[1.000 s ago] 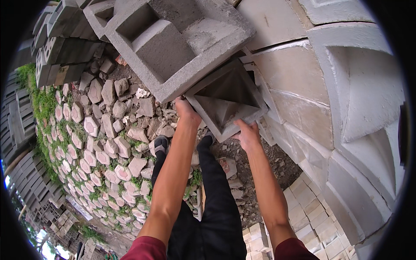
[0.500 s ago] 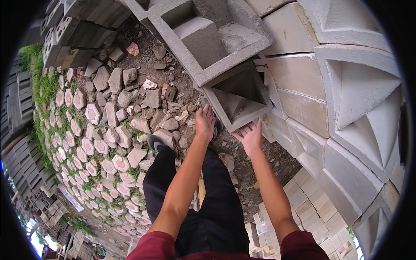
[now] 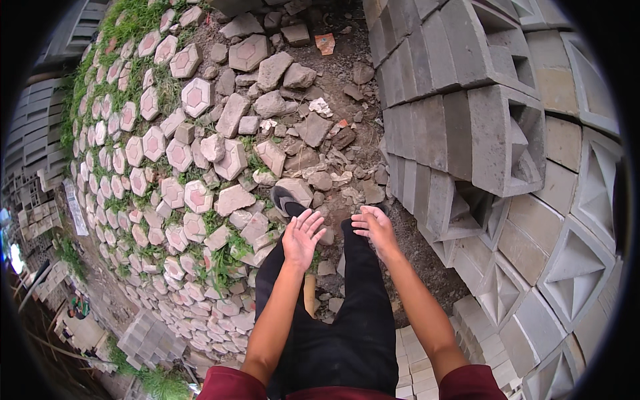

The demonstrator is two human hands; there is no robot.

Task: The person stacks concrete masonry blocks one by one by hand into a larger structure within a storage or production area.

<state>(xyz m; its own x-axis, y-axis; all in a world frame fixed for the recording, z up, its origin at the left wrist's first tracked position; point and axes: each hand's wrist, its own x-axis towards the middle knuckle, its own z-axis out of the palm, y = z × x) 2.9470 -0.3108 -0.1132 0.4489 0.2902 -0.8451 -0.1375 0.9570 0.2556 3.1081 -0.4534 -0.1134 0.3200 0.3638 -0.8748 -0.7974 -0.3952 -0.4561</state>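
My left hand is palm up in front of my legs, its fingers spread with nothing in them. A short way to its right, my right hand is turned on its side with the fingers apart and slightly bent, also holding nothing. The two hands do not touch. Right of my right hand stands a stack of grey concrete vent blocks. Its upper block juts out at the end of a row, with a recessed, angled face. Below it, a lower block shows a shadowed hollow; this is the block nearest my right hand.
Broken stones and rubble lie on the dirt ahead of my feet. Hexagonal pavers with pinkish centres spread over the ground at left, grass between them. Paler blocks with pyramid-like faces form a wall at far right. More blocks are piled at lower left.
Both hands have come away from the underside and edge of the grey vent block and drawn back toward my body. The view has turned, so the stack now sits farther right.
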